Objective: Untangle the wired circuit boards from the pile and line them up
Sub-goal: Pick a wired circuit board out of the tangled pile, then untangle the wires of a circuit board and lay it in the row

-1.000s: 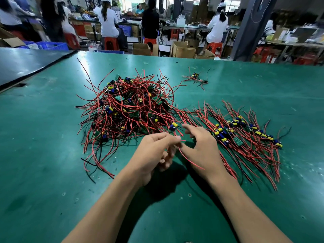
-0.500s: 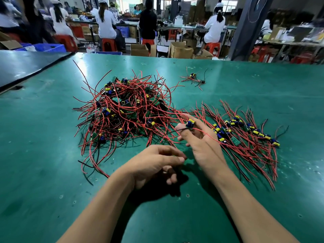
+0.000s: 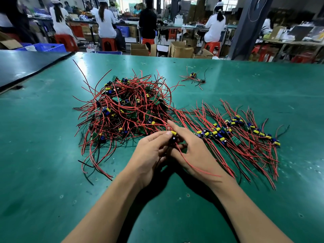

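Note:
A tangled pile (image 3: 129, 109) of small green circuit boards with red and black wires lies on the green table (image 3: 43, 155), left of centre. To its right, several boards (image 3: 233, 132) lie side by side in a row, wires fanned toward me. Between pile and row, both hands meet over one wired circuit board (image 3: 174, 135) with a yellow and a dark part. My left hand (image 3: 150, 153) pinches it from the left. My right hand (image 3: 194, 151) grips it from the right, and its red wire trails over that hand's back.
A small separate bunch of wired boards (image 3: 193, 78) lies farther back on the table. A dark table (image 3: 21, 67) adjoins at the left. Beyond the far edge are cardboard boxes (image 3: 180, 50), red stools and seated people at benches.
My right hand has drawn one board back out of the pile's edge toward me. My left hand has risen from the table and now pinches the same board.

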The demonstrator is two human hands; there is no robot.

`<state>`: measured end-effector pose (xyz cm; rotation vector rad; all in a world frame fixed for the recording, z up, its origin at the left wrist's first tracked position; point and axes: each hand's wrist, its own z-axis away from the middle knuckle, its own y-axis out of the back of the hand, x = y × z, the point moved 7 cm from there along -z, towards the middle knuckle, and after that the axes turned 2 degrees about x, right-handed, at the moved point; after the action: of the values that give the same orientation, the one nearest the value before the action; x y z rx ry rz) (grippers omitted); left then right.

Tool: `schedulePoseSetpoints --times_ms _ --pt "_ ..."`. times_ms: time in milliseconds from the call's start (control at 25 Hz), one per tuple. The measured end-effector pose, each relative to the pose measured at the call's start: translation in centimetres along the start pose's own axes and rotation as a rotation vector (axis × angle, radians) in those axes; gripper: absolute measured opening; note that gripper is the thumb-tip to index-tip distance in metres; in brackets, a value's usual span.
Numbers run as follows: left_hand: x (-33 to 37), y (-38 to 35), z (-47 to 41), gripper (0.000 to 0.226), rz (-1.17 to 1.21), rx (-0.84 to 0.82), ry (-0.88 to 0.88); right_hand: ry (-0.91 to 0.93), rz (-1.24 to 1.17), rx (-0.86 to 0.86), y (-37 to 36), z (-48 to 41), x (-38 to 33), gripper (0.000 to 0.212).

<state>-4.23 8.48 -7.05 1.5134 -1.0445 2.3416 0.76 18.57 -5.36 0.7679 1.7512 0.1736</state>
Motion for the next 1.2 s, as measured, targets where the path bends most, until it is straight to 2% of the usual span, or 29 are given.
schedulePoseSetpoints --times_ms 80,240,320,400,480,560,760,920,1080,1200 --pt "-0.1 -0.1 0.1 0.029 0.057 -0.002 0.035 -0.074 -0.169 0.010 0.2 -0.1 0.3 0.061" --pt "-0.1 -0.4 0.3 0.032 0.079 -0.028 0.064 -0.355 -0.793 -0.041 -1.2 -0.2 1.3 0.047" --pt "0.1 -0.3 0.2 0.029 0.064 -0.035 0.033 -0.410 -0.948 -0.039 -1.2 -0.1 1.3 0.042" --pt "0.4 -0.3 0.3 0.022 0.033 -0.067 0.010 -0.444 -0.967 -0.070 -1.4 0.0 1.3 0.036" --pt "0.2 -0.8 0.5 0.020 -0.026 -0.132 0.023 -0.459 -0.924 -0.147 -1.8 0.2 1.1 0.044" --pt "-0.1 -1.2 0.8 0.022 -0.056 -0.184 0.039 -0.436 -0.944 -0.153 -1.6 0.2 0.8 0.041" --pt "0.1 -1.9 1.1 0.018 -0.015 -0.299 0.035 -0.416 -1.103 0.003 -0.1 0.1 -0.1 0.017" --pt "0.0 -1.9 1.3 0.017 -0.023 -0.352 0.064 -0.466 -1.101 0.211 1.0 -0.2 1.3 0.019" --pt "-0.3 -2.0 1.2 0.019 -0.078 -0.301 0.072 -0.442 -0.882 0.274 2.0 -0.2 2.2 0.025" --pt "-0.4 -1.7 1.1 0.020 -0.130 -0.239 0.039 -0.440 -0.882 0.188 1.3 -0.1 2.1 0.027"
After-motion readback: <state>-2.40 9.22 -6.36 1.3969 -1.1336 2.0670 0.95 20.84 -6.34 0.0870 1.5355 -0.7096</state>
